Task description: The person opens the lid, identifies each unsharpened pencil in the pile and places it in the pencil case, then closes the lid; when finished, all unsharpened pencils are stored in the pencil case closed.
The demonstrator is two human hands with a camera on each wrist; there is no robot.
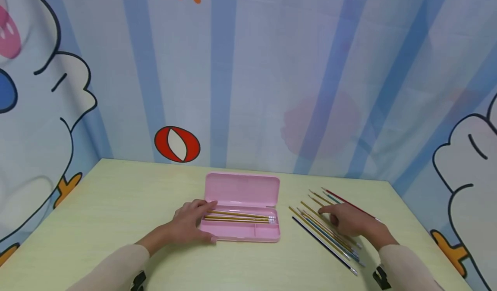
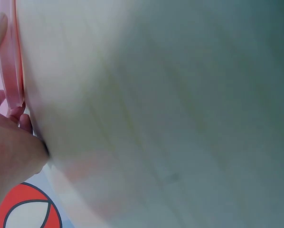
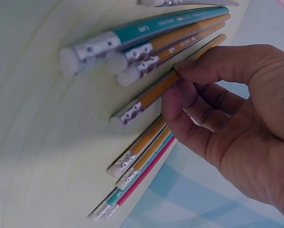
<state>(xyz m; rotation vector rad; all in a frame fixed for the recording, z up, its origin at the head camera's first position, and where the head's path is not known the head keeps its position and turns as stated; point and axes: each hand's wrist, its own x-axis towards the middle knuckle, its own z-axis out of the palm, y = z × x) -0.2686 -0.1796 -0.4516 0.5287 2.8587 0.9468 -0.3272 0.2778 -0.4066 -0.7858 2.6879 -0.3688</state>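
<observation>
An open pink pencil case (image 1: 240,192) lies at the table's middle with a few yellow pencils (image 1: 240,216) in its tray. My left hand (image 1: 202,223) grips the case's left end, thumb along the front wall and fingers over the tray. In the left wrist view only the pink edge (image 2: 11,71) and part of the hand (image 2: 9,152) show. To the right, several loose pencils (image 1: 326,235) lie fanned out. My right hand (image 1: 341,220) is on them. In the right wrist view its thumb and forefinger (image 3: 176,84) pinch one yellow pencil (image 3: 146,97), which still lies on the table.
The pale wooden table (image 1: 116,204) meets a printed curtain wall at the back and sides. A red pencil (image 1: 349,203) lies farthest right and a dark blue one (image 1: 322,244) nearest the case. A teal pencil (image 3: 156,26) lies beside the pinched one.
</observation>
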